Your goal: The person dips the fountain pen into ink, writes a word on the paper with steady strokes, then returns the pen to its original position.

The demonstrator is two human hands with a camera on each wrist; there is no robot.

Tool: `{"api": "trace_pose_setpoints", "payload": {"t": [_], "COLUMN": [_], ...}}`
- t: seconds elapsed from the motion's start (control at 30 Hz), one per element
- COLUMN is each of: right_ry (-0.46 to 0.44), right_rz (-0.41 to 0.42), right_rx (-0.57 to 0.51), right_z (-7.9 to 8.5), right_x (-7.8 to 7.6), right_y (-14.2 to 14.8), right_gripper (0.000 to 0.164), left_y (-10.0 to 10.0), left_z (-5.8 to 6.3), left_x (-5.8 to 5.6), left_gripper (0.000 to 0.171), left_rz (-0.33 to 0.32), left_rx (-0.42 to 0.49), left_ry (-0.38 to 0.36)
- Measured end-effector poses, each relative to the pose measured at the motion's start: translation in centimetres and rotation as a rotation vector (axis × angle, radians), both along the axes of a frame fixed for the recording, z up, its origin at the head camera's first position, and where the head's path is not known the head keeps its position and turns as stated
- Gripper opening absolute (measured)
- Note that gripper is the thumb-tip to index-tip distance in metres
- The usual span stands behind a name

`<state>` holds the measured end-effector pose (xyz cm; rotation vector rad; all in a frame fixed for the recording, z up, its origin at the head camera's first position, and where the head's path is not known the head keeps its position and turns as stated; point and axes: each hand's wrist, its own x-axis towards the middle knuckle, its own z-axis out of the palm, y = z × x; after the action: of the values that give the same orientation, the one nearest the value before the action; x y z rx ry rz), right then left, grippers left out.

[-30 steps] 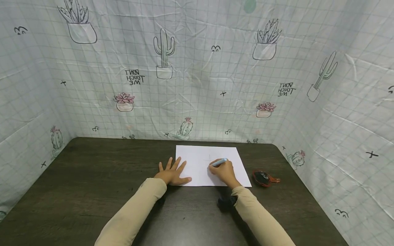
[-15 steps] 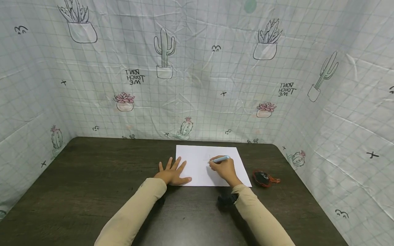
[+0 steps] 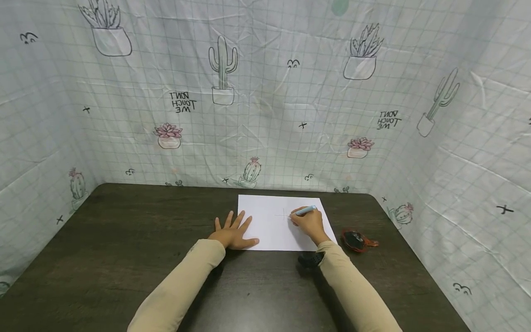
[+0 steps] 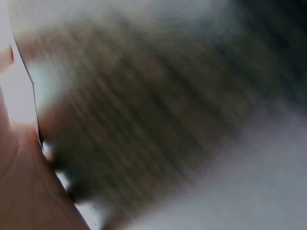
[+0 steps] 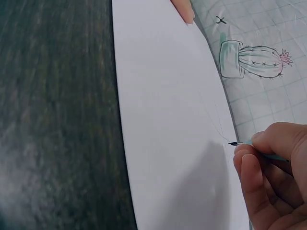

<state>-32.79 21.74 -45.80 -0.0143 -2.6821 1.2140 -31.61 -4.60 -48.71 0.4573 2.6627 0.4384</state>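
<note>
Our left hand (image 3: 234, 237) spreads over the edge of the paper (image 3: 267, 230) on the bench (image 3: 137, 221) while our right hand (image 3: 310, 224) pinches the pen (image 3: 306, 210) beside thin crossed lines (image 3: 284, 215), apparently mid-drawing, so the next stroke calls for a steady sheet.

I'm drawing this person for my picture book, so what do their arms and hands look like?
The left sleeve and right sleeve are long and light tan. The left hand and right hand wear no gloves. A black thing shows by the right sleeve's end; I can't tell what it is.
</note>
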Motion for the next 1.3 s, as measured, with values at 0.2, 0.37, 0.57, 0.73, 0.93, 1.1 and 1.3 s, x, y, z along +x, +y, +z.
{"api": "trace_pose_setpoints", "payload": {"t": [0.2,0.37,0.57,0.73,0.93,1.1,1.3], "right_ry": [0.014,0.002,0.014,0.029,0.027,0.038,0.060], "right_rz": [-0.015,-0.023,-0.022,-0.025,-0.019,-0.010,-0.018], "right_rx": [0.043,0.062,0.063,0.064,0.058,0.091,0.112], "right_z": [0.0,-0.1,-0.1,-0.2,-0.3,-0.2,-0.2], "right_x": [-0.2,-0.3,-0.1,0.2,0.3,0.5,1.0], "right_y": [0.0,0.0,0.1,0.0,0.0,0.1,0.3], "right_gripper": [0.010,0.010,0.010,0.010,0.009,0.009,0.009], "left_y": [0.2,0.4,0.4,0.6,0.6,0.5,0.3], "left_z": [0.0,-0.1,-0.2,0.2,0.9,1.0,-0.5], "left_x": [0.1,0.0,-0.1,0.1,0.6,0.5,-0.6], "left_gripper": [0.091,0.090,0.090,0.090,0.089,0.091,0.092], "left_rz": [-0.009,-0.012,-0.010,-0.013,-0.007,-0.001,0.005], "left_rx": [0.021,0.020,0.018,0.015,-0.010,-0.043,-0.055], "left_ry": [0.028,0.027,0.019,0.005,0.006,0.008,0.034]}}
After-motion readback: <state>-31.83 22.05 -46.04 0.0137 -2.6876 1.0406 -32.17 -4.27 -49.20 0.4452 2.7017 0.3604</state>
